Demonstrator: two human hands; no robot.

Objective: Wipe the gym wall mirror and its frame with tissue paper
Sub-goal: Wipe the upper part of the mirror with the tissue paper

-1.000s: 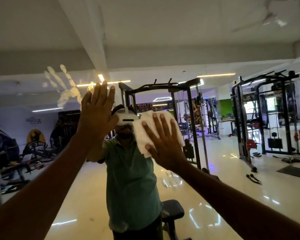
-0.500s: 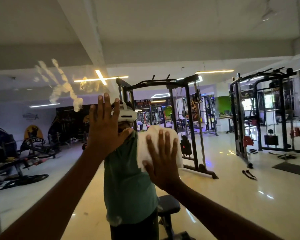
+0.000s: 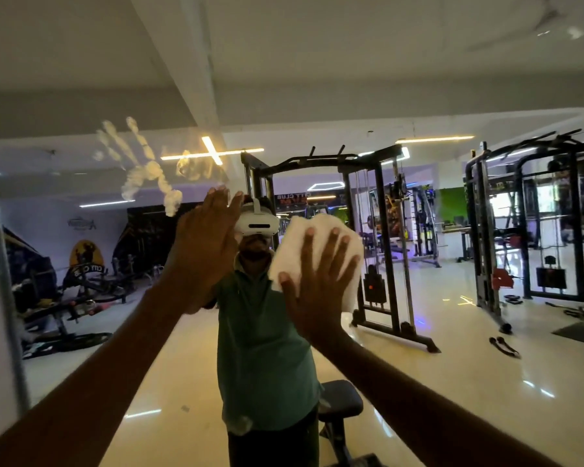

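Moved up the mirror (image 3: pixel 486 96), right hand (image 3: pixel 317 284) presses tissue (image 3: pixel 317 237) flat-fingered; left hand (image 3: pixel 204 251) rests open beside a handprint (image 3: pixel 142 166).

The mirror (image 3: pixel 418 79) is glossy glass, marked by a chalky white handprint (image 3: pixel 142 170). The tissue (image 3: pixel 321 251) looks soft, matt, crumpled white paper. Reflected: a polished, shiny floor (image 3: pixel 452 382) and matt black metal racks (image 3: pixel 378 230).
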